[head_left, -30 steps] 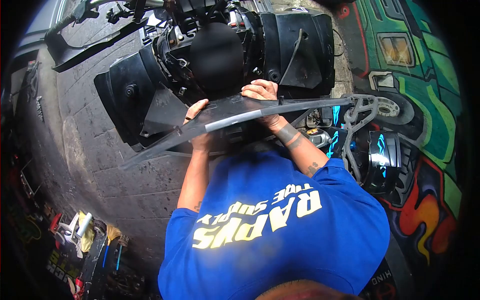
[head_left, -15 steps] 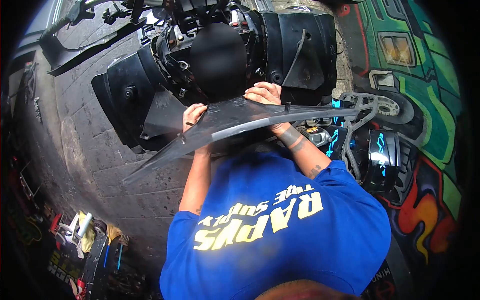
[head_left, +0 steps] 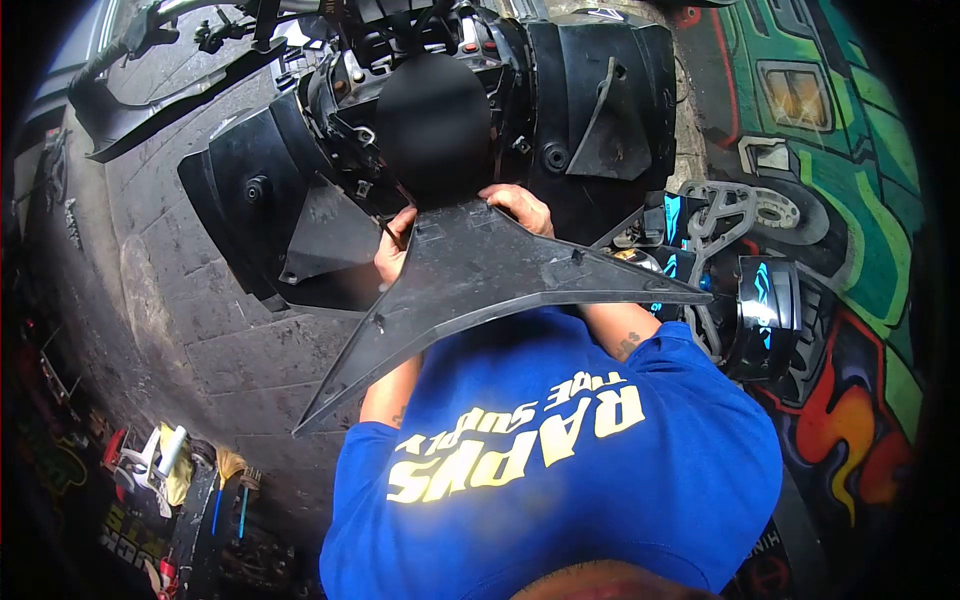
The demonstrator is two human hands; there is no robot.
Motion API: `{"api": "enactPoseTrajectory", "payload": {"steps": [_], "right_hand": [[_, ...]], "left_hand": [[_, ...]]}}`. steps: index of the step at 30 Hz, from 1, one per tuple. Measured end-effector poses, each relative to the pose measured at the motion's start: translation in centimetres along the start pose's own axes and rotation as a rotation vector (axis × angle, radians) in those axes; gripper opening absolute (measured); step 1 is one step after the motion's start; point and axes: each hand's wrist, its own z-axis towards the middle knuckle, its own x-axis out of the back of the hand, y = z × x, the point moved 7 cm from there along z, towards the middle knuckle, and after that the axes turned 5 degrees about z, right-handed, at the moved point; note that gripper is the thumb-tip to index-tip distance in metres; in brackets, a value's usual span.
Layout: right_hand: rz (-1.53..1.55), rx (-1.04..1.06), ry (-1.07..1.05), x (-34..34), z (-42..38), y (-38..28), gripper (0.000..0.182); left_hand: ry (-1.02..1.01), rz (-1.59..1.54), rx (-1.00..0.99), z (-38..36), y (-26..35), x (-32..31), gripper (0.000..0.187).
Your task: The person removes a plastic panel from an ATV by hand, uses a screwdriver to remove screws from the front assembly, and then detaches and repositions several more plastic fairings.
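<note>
I hold a dark grey, V-shaped plastic fairing panel (head_left: 480,285) with both hands, its underside tilted up toward me. My left hand (head_left: 393,250) grips its top edge on the left. My right hand (head_left: 520,207) grips the top edge on the right. The panel's two wings spread down-left and right, hiding my forearms. Just beyond my hands stands the stripped front of a black scooter (head_left: 440,120) with its inner leg shield exposed.
A loose black panel (head_left: 150,95) lies on the paved floor at upper left. A grey bracket (head_left: 715,225) and black parts with cyan trim (head_left: 765,305) sit at right beside a painted wall (head_left: 850,200). Tools and rags (head_left: 175,470) lie at lower left.
The panel has swung from nearly edge-on to tilted up toward me, its wings dropping lower. Both hands have stayed on its top edge.
</note>
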Motion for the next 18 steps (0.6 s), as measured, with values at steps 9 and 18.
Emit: {"api": "enactPoseTrajectory", "payload": {"steps": [9,18], "right_hand": [[-0.081,0.006,-0.006,-0.2,0.2,0.1,0.016],[-0.251,0.008,-0.091,0.9,-0.3,0.0,0.016]], "left_hand": [[0.024,-0.025,0.182,0.3,-2.4,0.8,0.04],[0.019,0.111,0.012,0.1,-2.0,-0.4,0.017]]}}
